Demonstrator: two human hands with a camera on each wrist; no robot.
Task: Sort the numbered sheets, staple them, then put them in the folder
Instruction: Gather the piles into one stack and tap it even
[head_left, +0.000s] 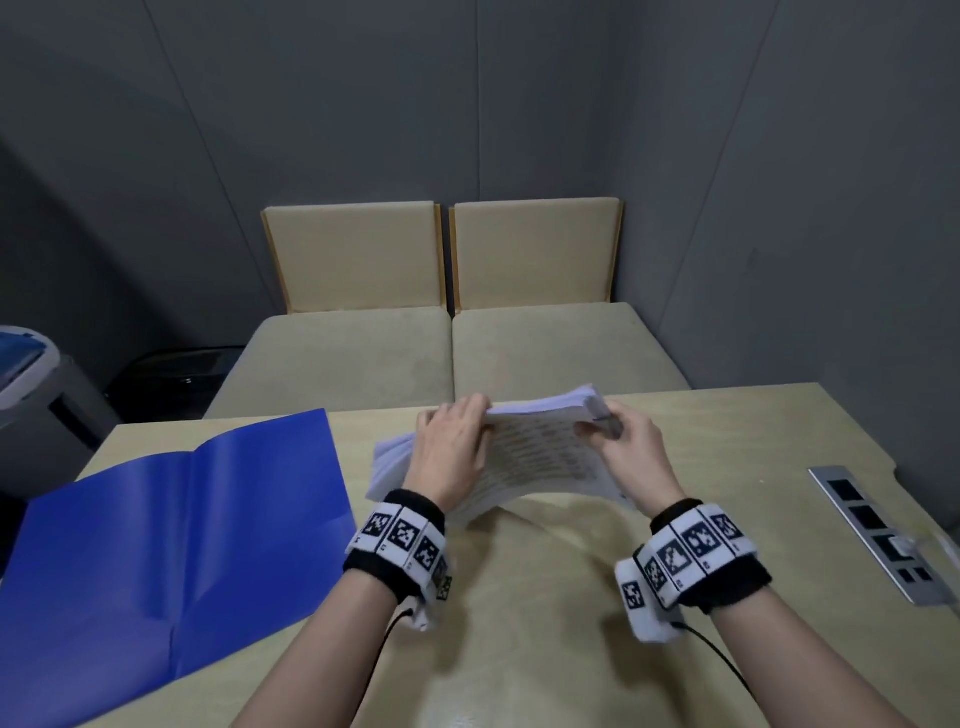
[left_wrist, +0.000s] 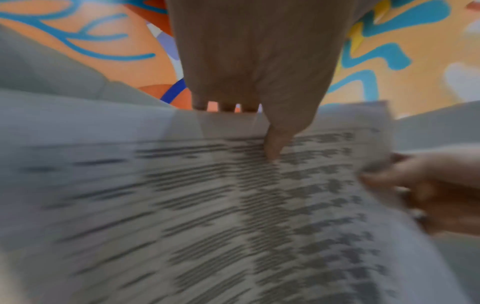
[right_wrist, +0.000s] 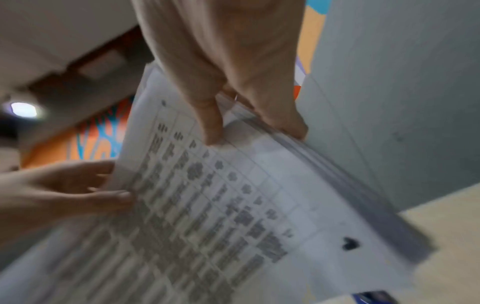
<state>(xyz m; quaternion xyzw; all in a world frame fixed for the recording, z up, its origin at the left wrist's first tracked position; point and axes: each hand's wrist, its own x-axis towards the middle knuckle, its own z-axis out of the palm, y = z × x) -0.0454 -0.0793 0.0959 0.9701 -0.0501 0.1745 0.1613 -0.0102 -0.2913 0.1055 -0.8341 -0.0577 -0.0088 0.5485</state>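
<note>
A thick stack of printed sheets (head_left: 540, 457) is lifted at its far edge and curves down to the tan table (head_left: 519, 623). My left hand (head_left: 483, 415) grips the far edge left of centre, thumb on the printed face (left_wrist: 233, 205) and fingers behind it. My right hand (head_left: 597, 426) pinches the far right corner (right_wrist: 233, 195); a small grey thing shows at that corner, and I cannot tell what it is. An open blue folder (head_left: 171, 545) lies flat on the table to the left of both hands. The wrist views are blurred.
A metal socket strip (head_left: 878, 535) is set into the table at the right. Two beige seats (head_left: 452, 353) stand beyond the far table edge. A grey bin (head_left: 31, 384) stands at the far left. Bare tabletop lies between my forearms.
</note>
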